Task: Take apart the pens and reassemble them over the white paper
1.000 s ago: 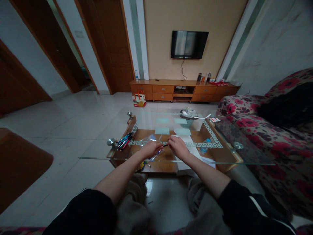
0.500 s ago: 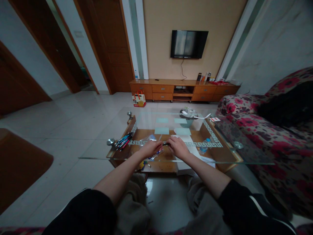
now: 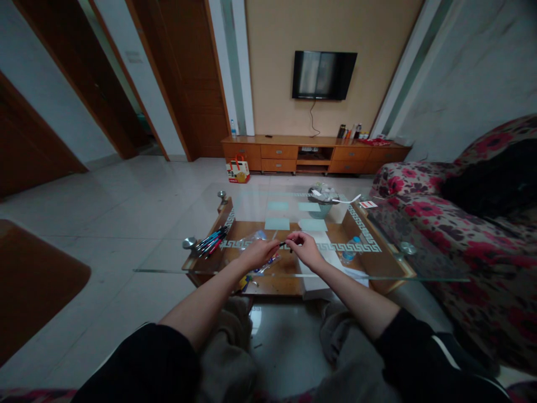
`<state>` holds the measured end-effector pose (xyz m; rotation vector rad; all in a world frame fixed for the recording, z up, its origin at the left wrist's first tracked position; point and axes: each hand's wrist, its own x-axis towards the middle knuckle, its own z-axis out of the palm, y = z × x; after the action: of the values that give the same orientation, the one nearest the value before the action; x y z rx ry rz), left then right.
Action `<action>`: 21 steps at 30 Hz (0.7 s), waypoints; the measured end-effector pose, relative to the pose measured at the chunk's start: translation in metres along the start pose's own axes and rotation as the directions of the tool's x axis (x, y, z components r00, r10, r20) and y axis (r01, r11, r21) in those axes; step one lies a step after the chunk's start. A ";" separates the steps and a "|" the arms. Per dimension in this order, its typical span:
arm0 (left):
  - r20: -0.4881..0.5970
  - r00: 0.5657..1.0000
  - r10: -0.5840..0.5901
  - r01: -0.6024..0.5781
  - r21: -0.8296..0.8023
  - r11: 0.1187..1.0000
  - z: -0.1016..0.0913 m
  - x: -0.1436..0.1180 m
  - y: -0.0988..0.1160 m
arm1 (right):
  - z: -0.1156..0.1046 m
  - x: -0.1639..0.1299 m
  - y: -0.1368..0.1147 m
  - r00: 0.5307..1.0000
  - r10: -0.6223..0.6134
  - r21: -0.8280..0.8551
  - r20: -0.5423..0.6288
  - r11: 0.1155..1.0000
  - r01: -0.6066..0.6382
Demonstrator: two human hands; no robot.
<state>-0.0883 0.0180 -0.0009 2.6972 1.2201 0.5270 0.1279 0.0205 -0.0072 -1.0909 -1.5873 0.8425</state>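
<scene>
Above the glass coffee table point(image 3: 176, 257), my two hands meet over its near half. My left hand point(image 3: 260, 253) is closed around a thin dark pen point(image 3: 282, 244), whose end points right. The thumb and fingertips of my right hand point(image 3: 305, 249) pinch at that end. A small dark piece point(image 3: 291, 251) shows just under the right fingers; its kind is too small to tell. Left of my hands, a bunch of pens point(image 3: 212, 243) in several colours lies on the glass. Clear plastic wrappers point(image 3: 250, 239) are partly hidden behind my left hand.
On the shelf under the glass are a white box point(image 3: 317, 284) and a bottle with a blue cap point(image 3: 351, 249). A full waste basket point(image 3: 320, 209) stands beyond the table. The flowered sofa point(image 3: 444, 224) is at the right, and a gift bag point(image 3: 238, 170) stands by the TV cabinet point(image 3: 280, 151).
My right fingers have shifted slightly and curled into a pinch at the pen's end. A small dark piece now shows beneath them. My left hand has hardly moved.
</scene>
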 end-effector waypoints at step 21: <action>-0.008 1.000 0.004 -0.003 0.069 0.998 -0.001 -0.002 0.000 | -0.007 0.003 0.000 0.989 0.063 0.061 -0.131 0.997 -0.055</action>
<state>-0.0898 0.0171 -0.0009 2.7572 1.2586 0.5061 0.1344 0.0230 -0.0040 -1.1340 -1.4188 0.8320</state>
